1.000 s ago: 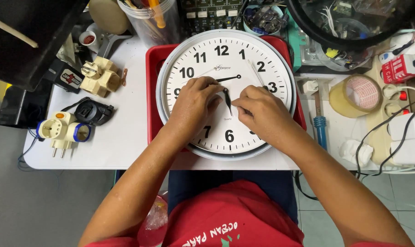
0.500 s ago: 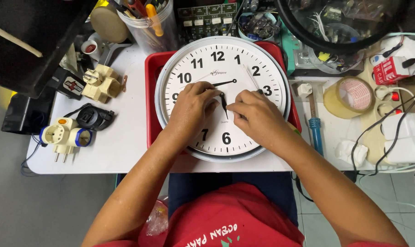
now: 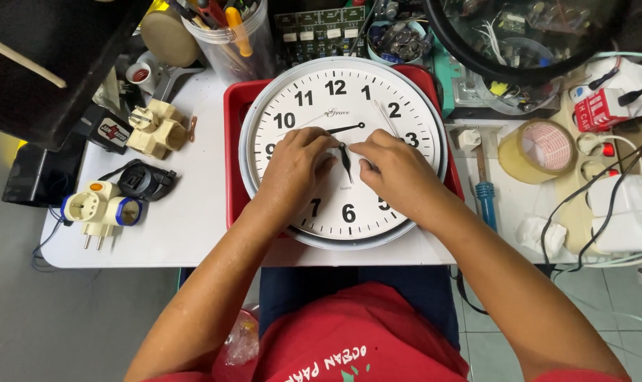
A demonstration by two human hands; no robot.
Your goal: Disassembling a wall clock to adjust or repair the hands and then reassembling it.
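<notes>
Round white wall clock (image 3: 342,99) lies face-up on a red tray (image 3: 234,141), centre of the white bench (image 3: 193,219). Both hands rest on the dial w/ fingers curled. Left hand (image 3: 297,164) sits just left of the hub, fingertips touching the face near the black hands (image 3: 345,161). Right hand (image 3: 395,168) is just right of it, fingertips pinching at the hub; can't tell exactly what it grips. Cream plug adapters (image 3: 94,209) lie well left, tape roll (image 3: 539,150) to the right.
</notes>
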